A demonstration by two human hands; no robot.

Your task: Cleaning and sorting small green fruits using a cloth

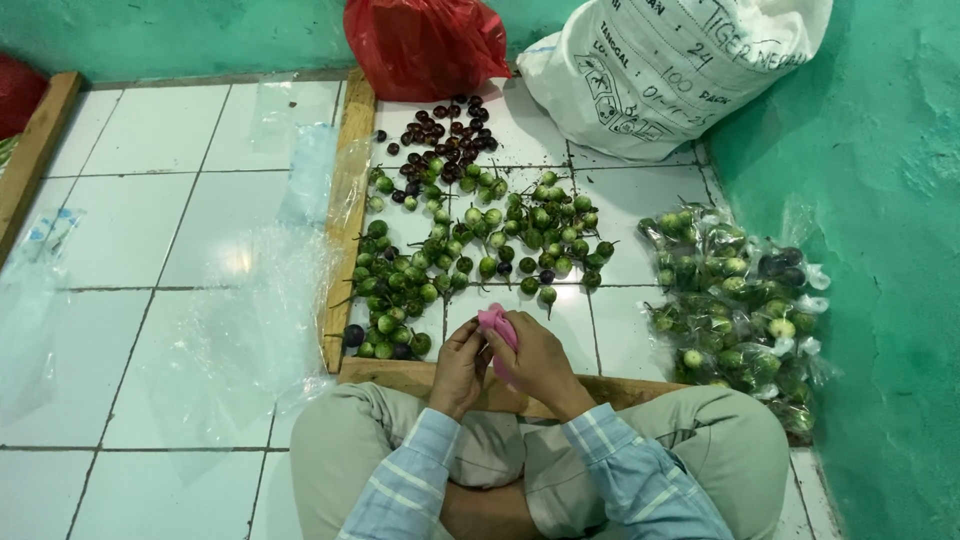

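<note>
Pink pliable item [497,325]: small, soft-looking, possibly plastic or rubber; kind cannot be told. Held at lap height above the wooden edging, directly before the seated person, where both hands can work it at once

Left hand [458,368]: fingers curled inward, tips pinching the lower left edge of the pink item, seemingly steadying it

Right hand [537,362]: closed round the pink item from the right, thumb and fingers pressing its upper part; much of the item hidden behind this hand

Sleeves: blue and white check, both forearms resting over crossed knees in pale trousers; this posture keeps the hands close to the produce

Wooden frame [345,230]: light planks laid on the white tiled floor [150,250], apparently serving as a border that keeps the loose produce from rolling off

Small green round fruits [470,250]: many, loose, with stalks, spread on the tiles inside the frame just ahead of the hands, within easy reach

Dark purple round fruits [440,135]: a smaller heap farther back, mostly apart from the green, a few mixed among them

Filled clear bags [735,300]: several, packed with the green fruits, stacked to the person's right against the green wall

Empty clear plastic bags [230,330]: flat sheets lying on the tiles to the left, outside the frame

White printed sack [660,70]: large, full, leaning in the far corner

Red plastic bag [425,40]: bulging, beside the sack at the back
</note>
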